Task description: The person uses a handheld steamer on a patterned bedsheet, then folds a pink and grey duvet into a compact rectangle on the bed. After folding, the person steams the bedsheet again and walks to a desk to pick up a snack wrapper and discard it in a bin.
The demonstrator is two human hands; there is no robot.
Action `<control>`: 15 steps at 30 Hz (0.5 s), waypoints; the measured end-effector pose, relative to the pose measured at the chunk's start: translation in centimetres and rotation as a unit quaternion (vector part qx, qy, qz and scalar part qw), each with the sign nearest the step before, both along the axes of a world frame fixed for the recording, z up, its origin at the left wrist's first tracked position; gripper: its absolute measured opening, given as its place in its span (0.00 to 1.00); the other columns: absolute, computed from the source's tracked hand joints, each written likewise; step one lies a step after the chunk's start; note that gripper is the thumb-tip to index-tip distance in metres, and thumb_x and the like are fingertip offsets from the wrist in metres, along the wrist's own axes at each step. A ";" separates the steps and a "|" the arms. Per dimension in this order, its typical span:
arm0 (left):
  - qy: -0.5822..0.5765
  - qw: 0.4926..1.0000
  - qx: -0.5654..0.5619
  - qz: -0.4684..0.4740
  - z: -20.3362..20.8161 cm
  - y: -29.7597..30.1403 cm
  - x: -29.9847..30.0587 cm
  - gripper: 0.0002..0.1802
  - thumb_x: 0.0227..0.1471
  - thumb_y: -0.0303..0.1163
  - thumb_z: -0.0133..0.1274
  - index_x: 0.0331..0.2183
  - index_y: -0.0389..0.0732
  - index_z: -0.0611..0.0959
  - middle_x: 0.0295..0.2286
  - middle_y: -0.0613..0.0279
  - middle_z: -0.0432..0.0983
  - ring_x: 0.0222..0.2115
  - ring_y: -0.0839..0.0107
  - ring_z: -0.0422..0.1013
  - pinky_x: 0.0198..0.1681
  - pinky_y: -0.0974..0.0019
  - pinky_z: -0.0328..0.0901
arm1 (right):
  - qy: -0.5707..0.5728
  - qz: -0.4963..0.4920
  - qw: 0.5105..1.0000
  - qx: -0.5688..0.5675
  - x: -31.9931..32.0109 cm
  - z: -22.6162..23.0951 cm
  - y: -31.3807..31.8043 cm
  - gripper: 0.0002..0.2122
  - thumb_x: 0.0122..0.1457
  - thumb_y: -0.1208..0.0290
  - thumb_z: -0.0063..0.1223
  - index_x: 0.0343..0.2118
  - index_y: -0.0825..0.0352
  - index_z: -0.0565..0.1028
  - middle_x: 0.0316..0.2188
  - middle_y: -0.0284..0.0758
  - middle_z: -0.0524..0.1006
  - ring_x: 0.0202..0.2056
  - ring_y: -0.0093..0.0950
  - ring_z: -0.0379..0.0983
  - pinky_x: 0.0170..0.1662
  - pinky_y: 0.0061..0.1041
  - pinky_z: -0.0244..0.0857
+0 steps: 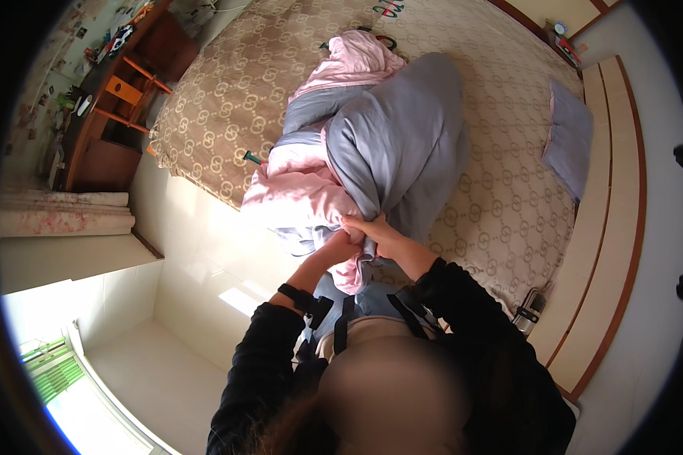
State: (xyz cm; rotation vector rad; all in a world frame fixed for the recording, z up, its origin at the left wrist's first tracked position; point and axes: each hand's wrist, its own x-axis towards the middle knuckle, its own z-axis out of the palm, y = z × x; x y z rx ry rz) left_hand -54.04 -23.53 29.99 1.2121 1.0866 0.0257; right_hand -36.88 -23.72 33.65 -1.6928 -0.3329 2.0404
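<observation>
A bulky quilt (402, 129), grey on one side and pink on the other, lies in a crumpled heap on the bed and reaches its near edge. At the near end of the heap, my left hand (340, 247) is closed on a bunched pink and grey part of the quilt. Just to the right and touching the same bunch, my right hand (375, 232) grips the fabric with its fingers wrapped round it. Both hands are close together in front of my body. A short pink end of the quilt hangs below them. Folds hide some of the fingertips.
The bed (212, 125) has a brown patterned cover. A grey pillow (571, 140) lies against the pale headboard (607, 189) on the right. A small green object (252, 157) pokes out beside the quilt. A wooden chair (124, 89) and desk (106, 163) stand far left.
</observation>
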 end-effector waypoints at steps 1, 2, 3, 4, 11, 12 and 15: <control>0.097 0.988 0.056 -0.106 0.8 -0.1 1.2 0.25 0.45 0.31 0.62 0.45 0.31 0.76 0.39 0.50 0.77 0.44 0.61 0.72 0.47 0.62 0.66 | -0.026 -0.021 0.999 0.017 -0.3 -0.8 -0.2 0.50 0.41 0.60 0.70 0.63 0.70 0.48 0.54 0.48 0.64 0.52 0.42 0.64 0.44 0.45 0.67; 0.036 0.981 0.131 -0.135 1.9 -0.6 1.4 0.26 0.44 0.31 0.61 0.45 0.32 0.76 0.42 0.49 0.75 0.45 0.57 0.71 0.48 0.61 0.65 | -0.088 -0.056 0.994 0.023 0.0 -1.5 -0.5 0.46 0.41 0.65 0.70 0.61 0.72 0.54 0.50 0.48 0.69 0.47 0.40 0.70 0.41 0.41 0.69; 0.012 0.966 0.193 -0.172 3.1 -0.5 1.6 0.26 0.43 0.32 0.61 0.45 0.32 0.76 0.45 0.47 0.74 0.46 0.53 0.70 0.49 0.61 0.65 | -0.076 -0.070 0.991 0.084 0.8 -2.0 -0.4 0.41 0.40 0.68 0.67 0.58 0.73 0.59 0.45 0.47 0.72 0.42 0.38 0.72 0.38 0.38 0.69; -0.036 0.954 0.246 -0.169 4.4 -0.9 1.1 0.30 0.45 0.30 0.60 0.52 0.35 0.73 0.55 0.50 0.64 0.51 0.55 0.67 0.54 0.63 0.61 | -0.098 -0.097 0.982 0.132 2.1 -2.0 -0.1 0.36 0.39 0.72 0.65 0.54 0.74 0.63 0.40 0.45 0.74 0.37 0.36 0.73 0.35 0.36 0.69; -0.120 0.986 0.041 0.111 8.6 3.6 -7.1 0.35 0.52 0.26 0.55 0.61 0.43 0.64 0.55 0.55 0.65 0.51 0.70 0.67 0.52 0.68 0.61 | -0.286 -0.367 0.830 0.308 21.0 13.0 5.6 0.30 0.38 0.80 0.57 0.52 0.70 0.68 0.41 0.42 0.74 0.38 0.33 0.73 0.38 0.28 0.70; -0.054 0.988 0.081 0.118 8.2 3.9 -8.1 0.37 0.51 0.28 0.56 0.61 0.46 0.63 0.55 0.55 0.66 0.52 0.70 0.66 0.52 0.67 0.61 | -0.291 -0.379 0.796 0.372 24.6 16.2 5.1 0.35 0.39 0.79 0.59 0.56 0.70 0.64 0.45 0.44 0.72 0.42 0.35 0.71 0.43 0.29 0.68; 0.055 0.986 0.091 0.129 6.3 4.4 -10.1 0.39 0.50 0.31 0.57 0.62 0.52 0.62 0.56 0.54 0.65 0.53 0.69 0.64 0.51 0.62 0.62 | -0.328 -0.503 0.680 0.421 33.7 21.8 2.9 0.36 0.42 0.76 0.60 0.58 0.72 0.60 0.48 0.47 0.70 0.44 0.37 0.71 0.45 0.31 0.68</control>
